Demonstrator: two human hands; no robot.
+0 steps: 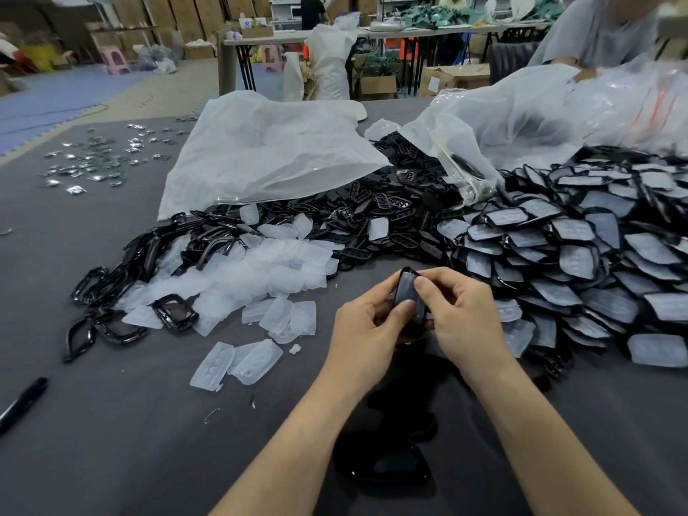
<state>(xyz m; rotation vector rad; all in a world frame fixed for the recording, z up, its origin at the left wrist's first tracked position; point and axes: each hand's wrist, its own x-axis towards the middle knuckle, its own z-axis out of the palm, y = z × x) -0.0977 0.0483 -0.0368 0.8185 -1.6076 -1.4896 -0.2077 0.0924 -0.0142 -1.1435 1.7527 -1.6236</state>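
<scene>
One shell (407,292) is in hand, held between two grips above the desk (111,441), near the middle and just left of the heap of fitted pieces (580,262). The left grip (366,322) pinches its lower part, with the thumb lying on the grey face. The right grip (461,318) pinches the upper edge, thumb and forefinger curled over it. Both are closed on this one piece.

Its long axis stands nearly upright and runs from near to far. The narrower end points up and away, and the face is turned towards the person. It has a glossy black rim around a dull, grey, translucent insert.

Three loose heaps lie around it, each too many to count:
- black frames (111,284) to the left
- clear pads (245,277) beside them
- the fitted pieces to the right

Black button grids (372,202) spill out farther back in the middle. Two pale plastic bags lie far on the desk, one on the left (260,154) and one on the right (502,132).

One black pen (22,404) lies at the near left edge. One more black shell (383,467) rests on the desk between the forearms. Small circuit boards (96,158) are scattered far left, too small to count.
</scene>
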